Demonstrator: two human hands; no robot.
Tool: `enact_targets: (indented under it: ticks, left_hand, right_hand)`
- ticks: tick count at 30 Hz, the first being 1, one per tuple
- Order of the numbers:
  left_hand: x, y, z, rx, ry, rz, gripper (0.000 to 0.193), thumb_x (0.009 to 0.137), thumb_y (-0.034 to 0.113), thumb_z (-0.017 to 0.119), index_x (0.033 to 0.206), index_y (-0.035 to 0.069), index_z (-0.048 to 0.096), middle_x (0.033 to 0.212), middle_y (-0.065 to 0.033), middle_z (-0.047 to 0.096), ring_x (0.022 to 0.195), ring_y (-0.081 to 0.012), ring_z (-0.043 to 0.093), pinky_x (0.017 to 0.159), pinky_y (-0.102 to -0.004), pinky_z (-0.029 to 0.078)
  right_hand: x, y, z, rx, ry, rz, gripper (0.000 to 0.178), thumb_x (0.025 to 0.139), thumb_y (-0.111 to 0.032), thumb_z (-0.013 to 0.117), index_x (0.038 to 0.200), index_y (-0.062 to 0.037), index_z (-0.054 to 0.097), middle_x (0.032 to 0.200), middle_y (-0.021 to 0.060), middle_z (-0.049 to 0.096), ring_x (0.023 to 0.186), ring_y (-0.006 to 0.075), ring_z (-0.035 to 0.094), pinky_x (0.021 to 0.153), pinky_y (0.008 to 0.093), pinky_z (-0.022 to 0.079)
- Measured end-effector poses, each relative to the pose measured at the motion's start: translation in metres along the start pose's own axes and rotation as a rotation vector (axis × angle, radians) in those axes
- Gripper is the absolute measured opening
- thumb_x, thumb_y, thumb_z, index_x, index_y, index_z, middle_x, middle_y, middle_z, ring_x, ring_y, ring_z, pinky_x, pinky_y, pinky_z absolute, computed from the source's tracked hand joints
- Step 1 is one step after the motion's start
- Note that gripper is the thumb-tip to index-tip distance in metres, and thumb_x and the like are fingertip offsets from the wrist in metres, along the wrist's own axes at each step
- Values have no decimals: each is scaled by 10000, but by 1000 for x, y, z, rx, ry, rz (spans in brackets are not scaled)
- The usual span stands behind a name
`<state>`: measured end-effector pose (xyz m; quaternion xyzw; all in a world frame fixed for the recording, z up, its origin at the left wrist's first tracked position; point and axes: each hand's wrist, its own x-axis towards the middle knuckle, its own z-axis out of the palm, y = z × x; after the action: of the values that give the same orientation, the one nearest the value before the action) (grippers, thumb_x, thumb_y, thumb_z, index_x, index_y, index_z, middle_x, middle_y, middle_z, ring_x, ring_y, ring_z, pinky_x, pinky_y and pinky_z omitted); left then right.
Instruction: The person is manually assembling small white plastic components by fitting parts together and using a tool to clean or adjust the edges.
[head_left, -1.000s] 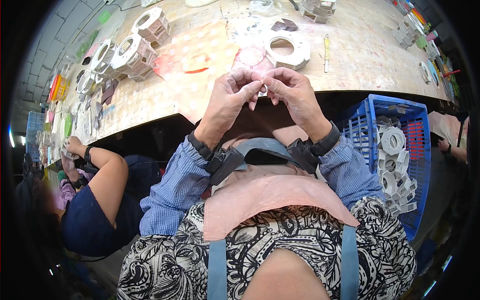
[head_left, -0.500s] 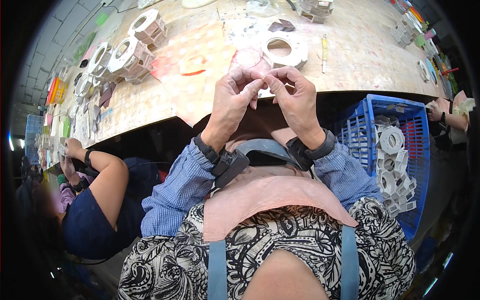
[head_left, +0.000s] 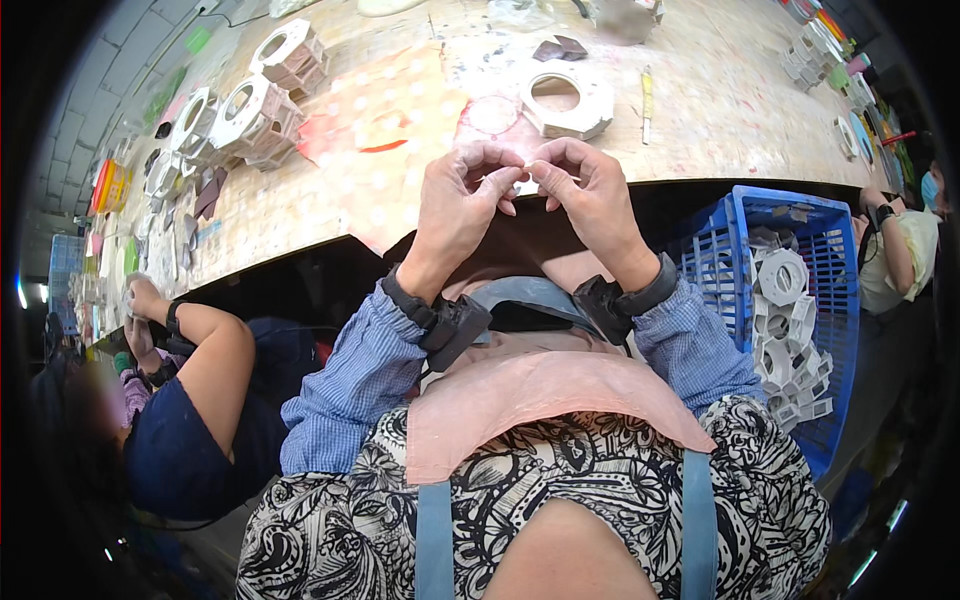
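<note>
My left hand [head_left: 460, 200] and my right hand [head_left: 588, 198] meet in front of me at the table's near edge. Thumb and forefinger of each are pinched together, and a tiny pale bit shows between the fingertips, too small to name. Both hands look dusted with white powder. Just beyond them a white octagonal piece with a round hole [head_left: 567, 98] lies on the wooden table [head_left: 720, 120]. To its left is a pinkish round patch [head_left: 492, 115] on the tabletop. Beyond the octagonal piece sit dark sanding pads [head_left: 560, 48].
Several white lantern-like frames [head_left: 255, 118] stand at left beside an orange checked cloth [head_left: 365, 120]. A yellow cutter knife [head_left: 647, 105] lies right. A blue crate [head_left: 745, 270] at my right holds white pieces [head_left: 785, 330]. Co-workers sit left [head_left: 200, 390] and right [head_left: 890, 260].
My hands stay pinched together in nearly the same spot, their fingers shifting slightly. The co-worker at right has leaned further into view.
</note>
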<state>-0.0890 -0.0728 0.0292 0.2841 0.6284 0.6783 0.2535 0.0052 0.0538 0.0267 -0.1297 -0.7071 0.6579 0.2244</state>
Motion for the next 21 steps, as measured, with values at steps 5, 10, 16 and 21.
enact_targets:
  ticks: [5, 10, 16, 21]
  left_hand:
    - [0, 10, 1, 136, -43, -5, 64, 839, 62, 579, 814, 8, 603, 702, -6, 568, 576, -50, 507, 496, -180, 424]
    - [-2, 8, 1, 317, -57, 145, 63, 818, 15, 577, 783, 41, 531, 692, 28, 478, 547, -37, 417, 472, -173, 323]
    - [-7, 24, 26, 186, -126, 131, 75, 800, -73, 548, 829, -4, 544, 792, -6, 500, 662, -68, 469, 586, -194, 385]
    - [-8, 23, 23, 196, -186, 267, 33, 799, -53, 566, 826, -37, 575, 779, -27, 541, 691, -95, 501, 639, -217, 417]
  right_hand:
    - [5, -5, -15, 404, -252, 318, 171, 862, -199, 595, 948, -57, 633, 828, 22, 635, 682, 60, 563, 609, 187, 456]
    - [9, 3, -20, 478, -345, 376, 165, 799, -178, 663, 829, -16, 662, 679, 24, 609, 571, 72, 535, 491, 197, 438]
    - [3, 18, -39, 710, -521, 544, 176, 824, -195, 650, 809, -25, 606, 654, 4, 564, 519, 57, 494, 455, 177, 403]
    - [-4, 17, -30, 682, -420, 586, 175, 832, -228, 649, 825, -61, 598, 678, 2, 552, 513, 60, 489, 446, 191, 400]
